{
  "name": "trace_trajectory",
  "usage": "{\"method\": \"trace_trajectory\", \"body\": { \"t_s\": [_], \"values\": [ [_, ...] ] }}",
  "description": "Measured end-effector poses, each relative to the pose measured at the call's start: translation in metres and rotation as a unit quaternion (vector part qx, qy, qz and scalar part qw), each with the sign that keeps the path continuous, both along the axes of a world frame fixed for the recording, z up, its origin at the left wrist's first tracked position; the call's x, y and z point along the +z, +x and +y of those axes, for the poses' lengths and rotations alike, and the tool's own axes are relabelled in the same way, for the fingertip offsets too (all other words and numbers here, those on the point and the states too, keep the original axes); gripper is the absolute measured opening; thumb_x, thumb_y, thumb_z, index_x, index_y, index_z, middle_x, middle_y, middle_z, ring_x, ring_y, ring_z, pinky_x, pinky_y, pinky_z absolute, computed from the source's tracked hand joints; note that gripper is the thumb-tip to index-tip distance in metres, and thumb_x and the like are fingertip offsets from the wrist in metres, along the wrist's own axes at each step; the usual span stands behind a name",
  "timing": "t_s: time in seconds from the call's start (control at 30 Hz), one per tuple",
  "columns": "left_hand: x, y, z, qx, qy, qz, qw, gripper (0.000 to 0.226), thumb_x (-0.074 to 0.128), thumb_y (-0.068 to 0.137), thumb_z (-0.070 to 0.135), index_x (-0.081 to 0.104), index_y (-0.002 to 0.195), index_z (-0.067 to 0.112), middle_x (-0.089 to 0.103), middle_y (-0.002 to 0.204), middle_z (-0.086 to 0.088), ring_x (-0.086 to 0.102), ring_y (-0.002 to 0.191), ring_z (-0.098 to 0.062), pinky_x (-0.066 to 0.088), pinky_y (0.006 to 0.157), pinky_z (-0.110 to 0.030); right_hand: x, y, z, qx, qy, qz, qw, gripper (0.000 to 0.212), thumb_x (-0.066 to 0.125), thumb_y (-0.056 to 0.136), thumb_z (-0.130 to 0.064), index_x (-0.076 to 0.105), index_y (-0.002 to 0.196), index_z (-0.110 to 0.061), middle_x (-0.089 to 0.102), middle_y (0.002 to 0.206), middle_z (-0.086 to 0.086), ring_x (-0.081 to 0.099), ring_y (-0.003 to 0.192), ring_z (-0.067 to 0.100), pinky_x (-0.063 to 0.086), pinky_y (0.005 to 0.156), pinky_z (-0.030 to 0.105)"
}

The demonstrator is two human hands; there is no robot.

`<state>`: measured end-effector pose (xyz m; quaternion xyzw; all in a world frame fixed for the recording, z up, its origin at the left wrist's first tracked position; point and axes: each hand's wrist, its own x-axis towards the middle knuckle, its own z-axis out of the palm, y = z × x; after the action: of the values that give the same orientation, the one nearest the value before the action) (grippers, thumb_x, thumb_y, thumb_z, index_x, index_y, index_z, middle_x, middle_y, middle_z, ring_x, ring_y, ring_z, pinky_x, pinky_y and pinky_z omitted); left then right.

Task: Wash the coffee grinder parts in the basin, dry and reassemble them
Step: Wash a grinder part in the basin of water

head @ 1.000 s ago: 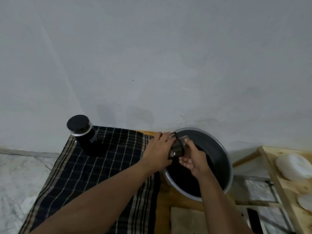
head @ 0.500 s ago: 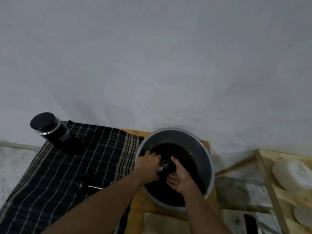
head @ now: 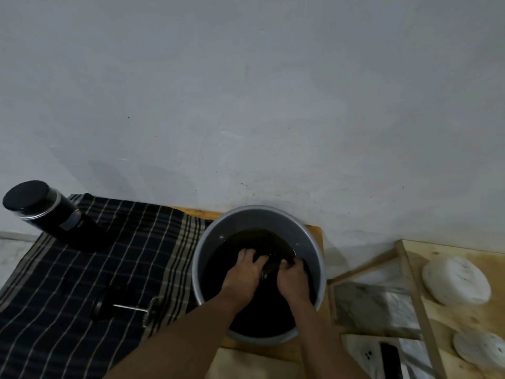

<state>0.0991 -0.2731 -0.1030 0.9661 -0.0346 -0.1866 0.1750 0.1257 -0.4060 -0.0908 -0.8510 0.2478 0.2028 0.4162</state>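
Your left fingers (head: 247, 255) were bent round a small dark grinder part (head: 269, 268). Your right fingers (head: 297, 265) were bent over its other side, and their tips were down in the water (head: 259, 237). So your left hand (head: 244, 274) and your right hand (head: 293, 277) held the part between them, low inside the grey basin (head: 197, 258). The water in the basin was dark brown, and I could not see the part well. The basin sat on a wooden table (head: 314, 233), just beside a dark checked cloth (head: 68, 310) on its left. On the cloth lay a thin metal rod (head: 128, 307) with a round piece at each end. Further back on the cloth stood a black grinder body (head: 41, 212), close to the grey wall (head: 246, 105). On your right, a wooden shelf (head: 420, 310) held two white round things (head: 456, 280).
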Motion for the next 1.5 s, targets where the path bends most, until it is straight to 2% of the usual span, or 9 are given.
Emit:
{"method": "trace_trajectory", "body": {
  "t_s": [0.17, 0.5, 0.67, 0.77, 0.9, 1.03, 1.23, 1.37, 1.5],
  "values": [
    [-0.008, 0.003, 0.017, 0.099, -0.187, 0.051, 0.976, 0.091, 0.078, 0.082, 0.011, 0.030, 0.157, 0.027, 0.032, 0.147, -0.006, 0.038, 0.138, -0.027, 0.035, 0.116, -0.032, 0.008, 0.007, -0.012, 0.138, -0.035, -0.006, 0.990, 0.042, 0.040, 0.108, -0.029, 0.047, 0.147, -0.014, 0.052, 0.146, 0.013, 0.049, 0.133, 0.030, 0.037, 0.111, 0.036],
    [0.003, 0.020, 0.040, 0.441, -0.490, 0.269, 0.703, 0.069, 0.084, 0.077, 0.051, 0.062, 0.131, 0.015, 0.072, 0.118, -0.007, 0.070, 0.101, -0.028, 0.059, 0.084, -0.038, 0.042, 0.033, -0.004, 0.110, 0.087, 0.079, 0.987, 0.045, 0.060, 0.083, -0.046, 0.073, 0.111, -0.013, 0.074, 0.101, 0.014, 0.068, 0.095, 0.030, 0.052, 0.098, 0.048],
    [0.012, 0.024, 0.044, 0.457, -0.444, 0.324, 0.699, 0.051, 0.062, 0.093, 0.060, 0.061, 0.125, 0.020, 0.069, 0.116, -0.011, 0.062, 0.086, -0.027, 0.052, 0.070, -0.033, 0.033, 0.034, -0.007, 0.158, 0.091, 0.123, 0.976, 0.087, 0.072, 0.063, -0.044, 0.042, 0.144, -0.035, 0.053, 0.135, 0.007, 0.061, 0.108, 0.024, 0.052, 0.098, 0.042],
    [0.014, 0.021, 0.046, 0.475, -0.406, 0.343, 0.702, 0.061, 0.053, 0.090, 0.073, 0.060, 0.121, 0.021, 0.067, 0.114, -0.012, 0.059, 0.088, -0.026, 0.048, 0.071, -0.032, 0.023, 0.032, -0.013, 0.151, 0.111, 0.105, 0.977, 0.082, 0.077, 0.065, -0.050, 0.048, 0.141, -0.043, 0.036, 0.148, 0.001, 0.052, 0.122, 0.026, 0.046, 0.106, 0.044],
    [0.021, 0.017, 0.041, 0.495, -0.395, 0.342, 0.694, 0.075, 0.044, 0.085, 0.084, 0.062, 0.110, 0.015, 0.068, 0.110, -0.016, 0.063, 0.087, -0.028, 0.053, 0.070, -0.032, 0.026, 0.033, -0.010, 0.054, 0.249, 0.080, 0.964, 0.062, 0.072, 0.089, -0.045, 0.048, 0.144, -0.031, 0.061, 0.131, -0.001, 0.062, 0.115, 0.021, 0.059, 0.089, 0.045],
    [0.025, 0.015, 0.042, 0.460, -0.438, 0.341, 0.693, 0.060, 0.049, 0.089, 0.066, 0.064, 0.115, 0.015, 0.068, 0.114, -0.017, 0.063, 0.097, -0.033, 0.051, 0.078, -0.036, 0.039, 0.039, -0.003, 0.029, 0.203, 0.132, 0.970, 0.052, 0.058, 0.093, -0.061, 0.057, 0.128, -0.023, 0.068, 0.118, 0.006, 0.068, 0.102, 0.026, 0.063, 0.073, 0.040],
    [0.043, 0.017, 0.054, 0.481, -0.460, 0.309, 0.680, 0.050, 0.055, 0.091, 0.062, 0.066, 0.109, 0.017, 0.065, 0.092, -0.007, 0.056, 0.067, -0.020, 0.041, 0.050, -0.022, 0.038, 0.033, -0.010, -0.037, 0.259, 0.274, 0.926, 0.099, 0.035, 0.077, -0.093, 0.062, 0.121, -0.009, 0.069, 0.103, 0.018, 0.067, 0.083, 0.029, 0.059, 0.064, 0.034],
    [0.052, 0.028, 0.057, 0.507, -0.423, 0.278, 0.698, 0.061, 0.052, 0.087, 0.074, 0.065, 0.107, 0.018, 0.063, 0.092, -0.004, 0.049, 0.068, -0.017, 0.036, 0.048, -0.021, 0.031, 0.028, -0.004, -0.055, 0.254, 0.249, 0.933, 0.074, 0.040, 0.091, -0.077, 0.056, 0.126, -0.014, 0.056, 0.127, 0.016, 0.060, 0.107, 0.036, 0.058, 0.076, 0.044],
    [0.057, 0.036, 0.056, 0.484, -0.396, 0.224, 0.747, 0.060, 0.056, 0.089, 0.067, 0.065, 0.112, 0.012, 0.059, 0.092, -0.006, 0.048, 0.073, -0.020, 0.037, 0.058, -0.031, 0.023, 0.020, 0.009, -0.055, 0.213, 0.188, 0.957, 0.047, 0.043, 0.102, -0.056, 0.062, 0.116, -0.014, 0.062, 0.115, 0.011, 0.062, 0.098, 0.028, 0.056, 0.079, 0.041]
  ]
}}
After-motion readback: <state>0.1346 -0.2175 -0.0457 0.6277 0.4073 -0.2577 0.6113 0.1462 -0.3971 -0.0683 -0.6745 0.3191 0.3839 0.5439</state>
